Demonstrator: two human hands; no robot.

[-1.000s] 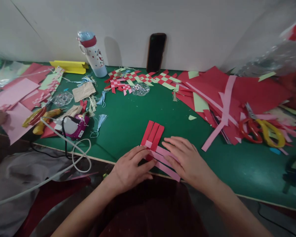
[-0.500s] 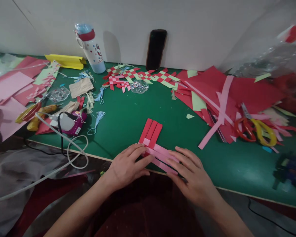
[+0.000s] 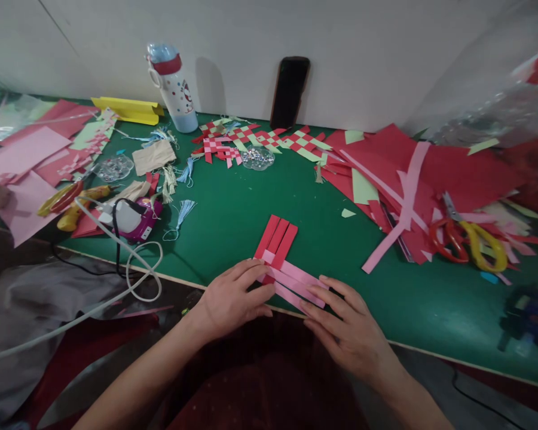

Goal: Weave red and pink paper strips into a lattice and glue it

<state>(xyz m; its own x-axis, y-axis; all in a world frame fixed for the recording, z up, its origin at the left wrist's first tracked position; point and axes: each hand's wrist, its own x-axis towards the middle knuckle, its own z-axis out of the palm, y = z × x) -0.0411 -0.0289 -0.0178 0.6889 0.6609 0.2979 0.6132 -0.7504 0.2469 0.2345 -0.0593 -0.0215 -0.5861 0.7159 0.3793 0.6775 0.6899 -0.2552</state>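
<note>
Three red paper strips (image 3: 278,237) lie side by side near the front edge of the green table (image 3: 233,221), with pink strips (image 3: 296,280) woven across their near ends. My left hand (image 3: 233,298) rests on the left end of the weave, fingers stretched flat over the strips. My right hand (image 3: 345,325) lies at the right ends of the pink strips, fingers extended and touching them.
Red and yellow scissors (image 3: 468,242) lie on a pile of red and pink paper (image 3: 412,167) at the right. Finished woven pieces (image 3: 260,140), a dish of beads (image 3: 256,157), a bottle (image 3: 173,86), a phone (image 3: 289,92) stand behind. A glue gun (image 3: 132,218) with cable lies left.
My right hand has slid back toward me, off the weave to the pink strips' right ends. My left hand has stayed put on the left end.
</note>
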